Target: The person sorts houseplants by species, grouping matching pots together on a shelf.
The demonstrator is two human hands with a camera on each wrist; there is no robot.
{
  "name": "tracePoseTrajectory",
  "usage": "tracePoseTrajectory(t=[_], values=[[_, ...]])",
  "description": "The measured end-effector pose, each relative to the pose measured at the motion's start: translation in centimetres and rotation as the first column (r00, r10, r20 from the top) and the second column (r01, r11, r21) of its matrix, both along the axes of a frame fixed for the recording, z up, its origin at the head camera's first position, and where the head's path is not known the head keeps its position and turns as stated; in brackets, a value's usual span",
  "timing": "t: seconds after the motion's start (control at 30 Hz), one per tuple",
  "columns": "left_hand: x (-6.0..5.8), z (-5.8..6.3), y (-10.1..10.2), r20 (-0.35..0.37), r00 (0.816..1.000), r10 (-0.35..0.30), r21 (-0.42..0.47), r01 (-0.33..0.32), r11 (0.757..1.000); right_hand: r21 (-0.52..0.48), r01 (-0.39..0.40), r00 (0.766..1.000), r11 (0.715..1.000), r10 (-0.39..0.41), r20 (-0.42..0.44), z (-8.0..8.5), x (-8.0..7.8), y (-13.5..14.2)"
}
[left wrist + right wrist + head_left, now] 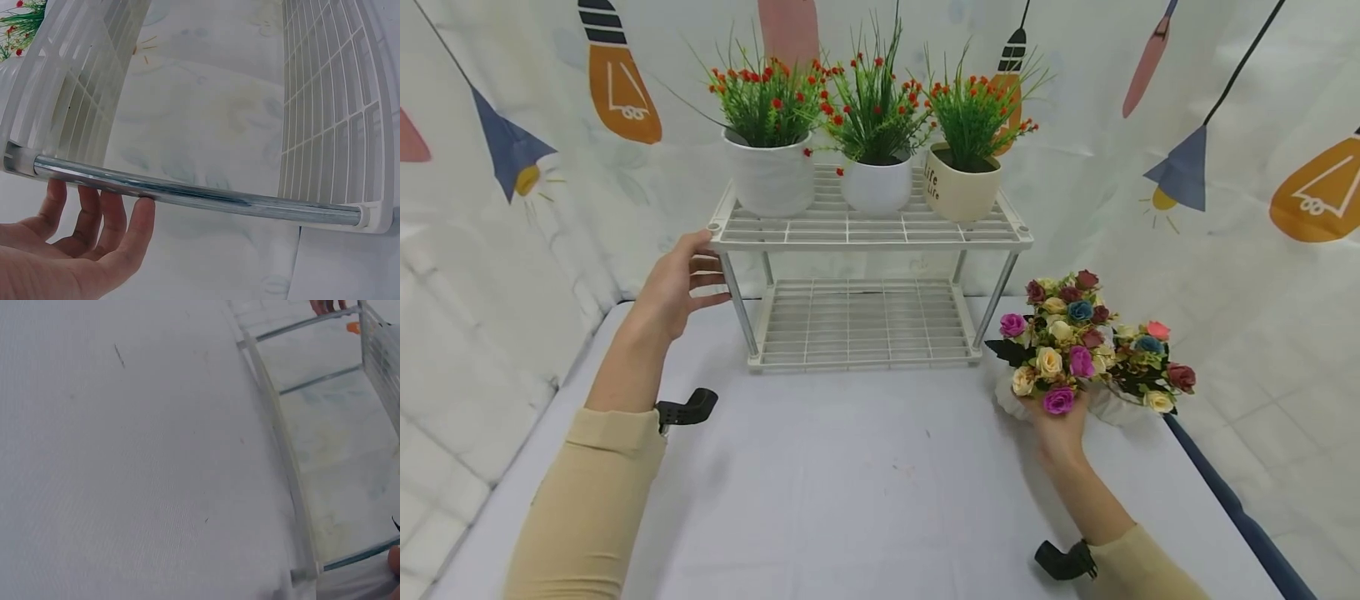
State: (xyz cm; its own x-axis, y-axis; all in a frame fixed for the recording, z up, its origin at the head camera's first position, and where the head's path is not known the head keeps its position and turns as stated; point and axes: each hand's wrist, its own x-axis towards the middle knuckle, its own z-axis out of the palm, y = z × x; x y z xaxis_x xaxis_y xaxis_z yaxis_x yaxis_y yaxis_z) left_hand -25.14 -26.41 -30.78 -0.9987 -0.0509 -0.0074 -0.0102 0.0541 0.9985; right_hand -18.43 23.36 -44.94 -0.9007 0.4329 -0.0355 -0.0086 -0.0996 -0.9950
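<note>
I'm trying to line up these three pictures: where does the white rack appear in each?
Head: white rack near the centre, both shelves visible.
Left wrist: white rack fills much of the upper part, one shelf on each side.
Right wrist: white rack along the right side, partly cut off.
Shared landmark: the left hand, fingers at a metal post.

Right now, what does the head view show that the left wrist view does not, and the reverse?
Only the head view: the right hand at multicoloured bunches of roses.
Only the left wrist view: the underside of the upper white plastic slatted shelf.
Both: the left hand touching a silvery metal post, and green plants with red flowers.
</note>
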Motion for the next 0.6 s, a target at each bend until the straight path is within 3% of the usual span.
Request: tracePoseTrajectory(t=[0.27,0.47,0.6], values=[[0.0,0.1,0.1,-0.003,1.000,0.009,-0.006,-0.009,1.000,-0.068,-0.117,0.988,0.991,0.110,-0.107,1.7,0.8,-2.8],[0.1,-0.1,0.0,-0.002,1.000,0.017,-0.003,-0.017,1.000,-0.059,-0.218,0.974,0.974,0.214,-0.071,2.9,0.6,-4.7],[-0.2,-0.2,0.1,-0.006,1.000,0.011,0.002,-0.011,1.000,-0.050,-0.245,0.969,0.968,0.243,-0.048,3.5,0.4,-5.9]])
